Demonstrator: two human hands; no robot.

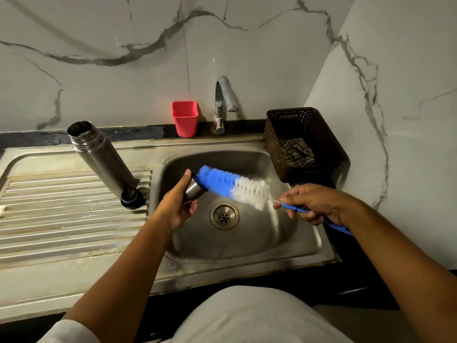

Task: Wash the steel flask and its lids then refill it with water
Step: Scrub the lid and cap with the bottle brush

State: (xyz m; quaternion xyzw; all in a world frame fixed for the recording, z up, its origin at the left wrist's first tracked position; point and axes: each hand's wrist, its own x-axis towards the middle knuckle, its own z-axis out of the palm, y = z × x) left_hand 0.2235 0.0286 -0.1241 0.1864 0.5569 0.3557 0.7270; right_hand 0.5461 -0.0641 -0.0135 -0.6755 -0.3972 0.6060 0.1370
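In the head view, the left hand [176, 206] grips the steel cup lid [194, 190] over the left part of the sink [247, 246], with its open mouth turned right. The right hand [314, 204] pinches the blue handle of a bottle brush [230, 185], and the brush's blue tip is pushed into the lid. The steel flask [101, 157] stands uncapped on the ribbed draining side of the worktop [61, 219], left of the sink. The black inner lid [132, 199] sits just beside its base. No water shows under the tap [223, 102].

The step in hand looks like scrubbing the inside of the cup lid.

- **Brush depth:** the brush is long and the lid shallow, so only the tip can work. Short strokes with a twist of the handle should reach the bottom corner and the threads.
- **Grip on the lid:** turning the lid in the left hand between strokes would cover the whole wall. The steel is probably wet, so the grip should be firm and low over the basin in case it slips.
- **Spray:** angling the mouth toward the drain [224, 216] would send flicked water into the sink.

The flask and the black lid appear to await their turn.
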